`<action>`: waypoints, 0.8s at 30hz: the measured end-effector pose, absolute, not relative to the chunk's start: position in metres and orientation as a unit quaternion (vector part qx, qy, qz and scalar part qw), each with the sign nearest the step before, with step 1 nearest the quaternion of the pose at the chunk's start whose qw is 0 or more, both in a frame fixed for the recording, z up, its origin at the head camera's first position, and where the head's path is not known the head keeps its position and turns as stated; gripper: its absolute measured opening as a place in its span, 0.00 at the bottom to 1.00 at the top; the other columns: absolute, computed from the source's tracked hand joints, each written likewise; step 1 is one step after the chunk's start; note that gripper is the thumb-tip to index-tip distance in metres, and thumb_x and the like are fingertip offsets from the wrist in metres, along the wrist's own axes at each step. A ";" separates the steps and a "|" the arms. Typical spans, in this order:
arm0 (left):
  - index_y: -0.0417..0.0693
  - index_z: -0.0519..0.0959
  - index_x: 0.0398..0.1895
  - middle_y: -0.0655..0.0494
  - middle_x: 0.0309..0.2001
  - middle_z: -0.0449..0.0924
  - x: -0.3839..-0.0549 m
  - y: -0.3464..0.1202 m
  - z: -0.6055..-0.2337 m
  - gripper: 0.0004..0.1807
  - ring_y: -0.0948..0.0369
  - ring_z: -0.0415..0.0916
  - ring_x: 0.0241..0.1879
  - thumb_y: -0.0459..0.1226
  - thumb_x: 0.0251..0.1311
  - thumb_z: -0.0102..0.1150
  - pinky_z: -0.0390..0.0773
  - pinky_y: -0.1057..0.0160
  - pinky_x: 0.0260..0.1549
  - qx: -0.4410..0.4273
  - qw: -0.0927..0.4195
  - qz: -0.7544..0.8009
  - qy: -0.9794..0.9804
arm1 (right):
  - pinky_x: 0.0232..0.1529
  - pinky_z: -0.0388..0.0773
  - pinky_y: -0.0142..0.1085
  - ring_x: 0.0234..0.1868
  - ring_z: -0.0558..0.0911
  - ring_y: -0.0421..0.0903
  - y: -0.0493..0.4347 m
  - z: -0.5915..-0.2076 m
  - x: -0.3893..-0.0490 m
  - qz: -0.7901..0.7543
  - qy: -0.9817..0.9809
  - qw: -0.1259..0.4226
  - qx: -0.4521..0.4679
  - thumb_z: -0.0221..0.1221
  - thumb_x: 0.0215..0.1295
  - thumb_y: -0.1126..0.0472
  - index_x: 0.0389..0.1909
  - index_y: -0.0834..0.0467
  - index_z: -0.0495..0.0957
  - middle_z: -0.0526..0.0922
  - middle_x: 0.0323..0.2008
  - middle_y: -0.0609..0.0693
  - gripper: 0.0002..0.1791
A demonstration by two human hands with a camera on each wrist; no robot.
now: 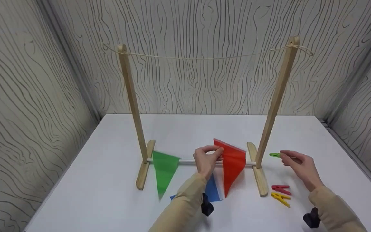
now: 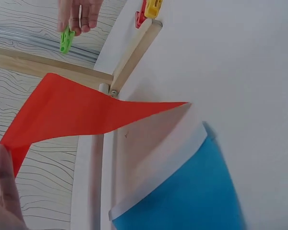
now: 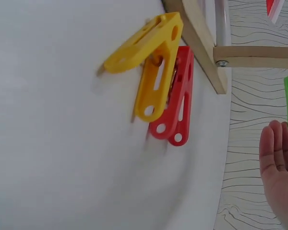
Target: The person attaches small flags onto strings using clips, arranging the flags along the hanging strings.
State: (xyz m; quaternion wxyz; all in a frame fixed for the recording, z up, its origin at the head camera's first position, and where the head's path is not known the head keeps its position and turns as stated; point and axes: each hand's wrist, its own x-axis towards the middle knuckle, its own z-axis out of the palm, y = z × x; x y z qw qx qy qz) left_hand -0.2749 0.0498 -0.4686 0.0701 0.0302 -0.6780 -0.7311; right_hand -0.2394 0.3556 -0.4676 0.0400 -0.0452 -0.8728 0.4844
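Two hands (image 1: pixel 204 162) (image 1: pixel 305 170) pinch one red flag (image 1: pixel 233 162) (left) and one green clothespin (image 1: pixel 274 155) (right), near two other clothespins (image 3: pixel 139 50)

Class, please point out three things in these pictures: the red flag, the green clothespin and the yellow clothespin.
Red flag (image 1: pixel 233 162): head view, on the middle of its red face.
Green clothespin (image 2: pixel 66 40): left wrist view, on its body.
Yellow clothespin (image 3: pixel 145 48): right wrist view, on one of its two arms.

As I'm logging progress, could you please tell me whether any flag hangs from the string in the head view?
No, the string runs bare between the posts, and the left grip holds the red flag below it.
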 end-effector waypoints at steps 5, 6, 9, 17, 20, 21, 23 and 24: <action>0.44 0.88 0.37 0.50 0.34 0.89 -0.270 0.052 -0.458 0.08 0.59 0.88 0.28 0.39 0.60 0.71 0.87 0.63 0.38 0.032 0.082 -0.737 -0.671 | 0.49 0.71 0.13 0.42 0.81 0.25 0.352 -0.462 -0.239 0.548 -0.833 0.062 -0.041 0.53 0.75 0.42 0.69 0.65 0.68 0.77 0.41 0.19 0.35; 0.44 0.88 0.37 0.50 0.34 0.89 -0.269 0.052 -0.456 0.08 0.59 0.88 0.27 0.39 0.60 0.71 0.87 0.63 0.38 0.029 0.084 -0.740 -0.667 | 0.49 0.71 0.13 0.43 0.81 0.25 0.351 -0.460 -0.238 0.560 -0.825 0.068 -0.037 0.53 0.75 0.43 0.68 0.66 0.68 0.78 0.42 0.19 0.34; 0.44 0.88 0.36 0.50 0.35 0.89 -0.267 0.053 -0.449 0.08 0.60 0.87 0.27 0.39 0.60 0.71 0.88 0.63 0.37 0.020 0.089 -0.747 -0.658 | 0.50 0.73 0.12 0.44 0.82 0.25 0.347 -0.456 -0.237 0.602 -0.794 0.085 -0.023 0.54 0.75 0.45 0.66 0.63 0.73 0.80 0.44 0.21 0.29; 0.46 0.86 0.38 0.51 0.36 0.88 -0.261 0.051 -0.427 0.08 0.64 0.82 0.29 0.39 0.58 0.73 0.87 0.65 0.34 -0.026 0.116 -0.755 -0.644 | 0.53 0.76 0.16 0.46 0.84 0.30 0.340 -0.441 -0.235 0.727 -0.679 0.096 0.022 0.57 0.74 0.56 0.54 0.49 0.82 0.84 0.47 0.33 0.12; 0.45 0.84 0.41 0.49 0.36 0.88 -0.260 0.050 -0.421 0.11 0.65 0.78 0.32 0.39 0.57 0.73 0.82 0.69 0.36 -0.046 0.134 -0.748 -0.648 | 0.55 0.77 0.19 0.48 0.85 0.33 0.338 -0.433 -0.235 0.776 -0.622 0.091 0.042 0.56 0.74 0.62 0.53 0.52 0.82 0.84 0.48 0.39 0.12; 0.45 0.84 0.42 0.49 0.37 0.88 -0.259 0.050 -0.419 0.12 0.65 0.77 0.33 0.39 0.57 0.73 0.81 0.70 0.36 -0.049 0.139 -0.746 -0.650 | 0.55 0.78 0.21 0.49 0.85 0.34 0.338 -0.431 -0.235 0.792 -0.602 0.087 0.047 0.56 0.74 0.63 0.53 0.53 0.82 0.84 0.48 0.40 0.12; 0.44 0.81 0.44 0.48 0.37 0.88 -0.259 0.050 -0.415 0.15 0.65 0.74 0.33 0.39 0.57 0.73 0.77 0.69 0.36 -0.052 0.146 -0.740 -0.655 | 0.56 0.79 0.23 0.50 0.85 0.35 0.336 -0.427 -0.236 0.818 -0.566 0.081 0.058 0.55 0.74 0.65 0.53 0.55 0.82 0.83 0.49 0.42 0.12; 0.44 0.80 0.46 0.48 0.37 0.88 -0.259 0.050 -0.413 0.17 0.65 0.74 0.33 0.39 0.57 0.73 0.77 0.69 0.37 -0.054 0.146 -0.740 -0.654 | 0.56 0.79 0.24 0.50 0.85 0.36 0.335 -0.425 -0.236 0.829 -0.550 0.078 0.065 0.55 0.74 0.66 0.53 0.56 0.82 0.83 0.49 0.43 0.12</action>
